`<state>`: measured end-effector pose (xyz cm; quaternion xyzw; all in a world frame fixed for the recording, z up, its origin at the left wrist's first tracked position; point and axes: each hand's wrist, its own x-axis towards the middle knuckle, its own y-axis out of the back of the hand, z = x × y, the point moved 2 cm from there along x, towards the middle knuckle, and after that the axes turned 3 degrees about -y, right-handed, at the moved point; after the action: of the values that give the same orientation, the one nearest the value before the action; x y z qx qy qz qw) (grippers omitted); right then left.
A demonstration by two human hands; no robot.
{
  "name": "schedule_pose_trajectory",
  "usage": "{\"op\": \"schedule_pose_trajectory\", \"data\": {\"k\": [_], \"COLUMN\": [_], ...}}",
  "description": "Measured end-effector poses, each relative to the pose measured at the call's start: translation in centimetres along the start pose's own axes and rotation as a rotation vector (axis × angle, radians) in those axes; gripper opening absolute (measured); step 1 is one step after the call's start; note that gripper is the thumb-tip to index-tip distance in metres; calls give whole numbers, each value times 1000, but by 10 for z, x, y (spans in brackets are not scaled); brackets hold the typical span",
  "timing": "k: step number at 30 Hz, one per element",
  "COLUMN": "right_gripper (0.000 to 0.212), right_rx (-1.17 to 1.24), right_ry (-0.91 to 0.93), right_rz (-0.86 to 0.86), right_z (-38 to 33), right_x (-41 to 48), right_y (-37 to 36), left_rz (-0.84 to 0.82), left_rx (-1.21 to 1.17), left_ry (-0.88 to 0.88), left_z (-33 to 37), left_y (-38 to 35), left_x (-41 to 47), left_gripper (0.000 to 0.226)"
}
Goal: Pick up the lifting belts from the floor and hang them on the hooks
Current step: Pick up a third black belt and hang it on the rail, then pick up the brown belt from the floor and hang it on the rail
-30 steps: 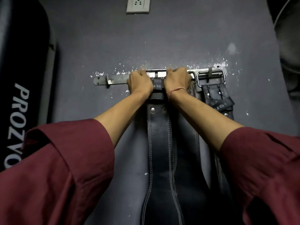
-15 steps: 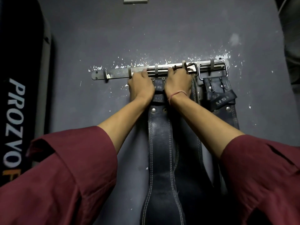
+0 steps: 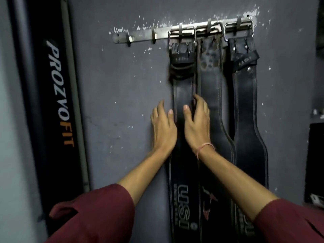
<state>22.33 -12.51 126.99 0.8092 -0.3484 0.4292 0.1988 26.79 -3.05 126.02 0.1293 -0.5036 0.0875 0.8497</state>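
Note:
Three black leather lifting belts hang from a metal hook rail (image 3: 143, 35) on the grey wall. The left belt (image 3: 182, 92) hangs by its buckle and carries "USI" lettering lower down. Beside it hang the middle belt (image 3: 210, 81) and the right belt (image 3: 245, 106). My left hand (image 3: 162, 127) lies with relaxed fingers against the wall at the left belt's left edge. My right hand (image 3: 197, 123) rests on the left belt's right edge, thumb on its face, fingers loosely bent between it and the middle belt.
A tall black "PROZVOFIT" pad (image 3: 57, 95) stands against the wall at the left. Two bare hooks sit at the rail's left end. Dark equipment (image 3: 315, 162) shows at the right edge.
Both hands came down from the buckle at the rail to the belt's strap, letting go of the buckle. The view shifted left and down; the left belt now hangs on its hook.

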Motion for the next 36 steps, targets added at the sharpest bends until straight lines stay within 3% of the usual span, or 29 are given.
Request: {"op": "schedule_pose_trajectory", "data": {"k": [5,14,23,28,31,33,36], "right_gripper": [34,23,11,33,27,13,9], "right_rx": [-91,-135,-64,-106,-210,-92,-114], "right_ry": [-142,-393,-844,-1069,-1130,-1290,-1350], "right_rz": [-134,-404,-689,-833,-897,-886,-953], "right_z": [28,11,55,85,113,137,185], "right_x": [-110,-296,-529,-642,-697,-734,-788], "right_y": [20,41,58,77,91,94,92], "left_rz": [-172,-254,-380,-529,-526,-516,-550], "left_rx": [40,72,108,180,214,218,232], "left_ry": [40,269,783,970,1060,1127,1246], "left_z": [-25,-43,-84,-104,-119,-132,-171], "left_y": [45,112,170,183,185,180,163], "left_x": [-121,-297,-537,-660,-713,-742,-801], "left_gripper": [44,28,24,20,19,19,25]}}
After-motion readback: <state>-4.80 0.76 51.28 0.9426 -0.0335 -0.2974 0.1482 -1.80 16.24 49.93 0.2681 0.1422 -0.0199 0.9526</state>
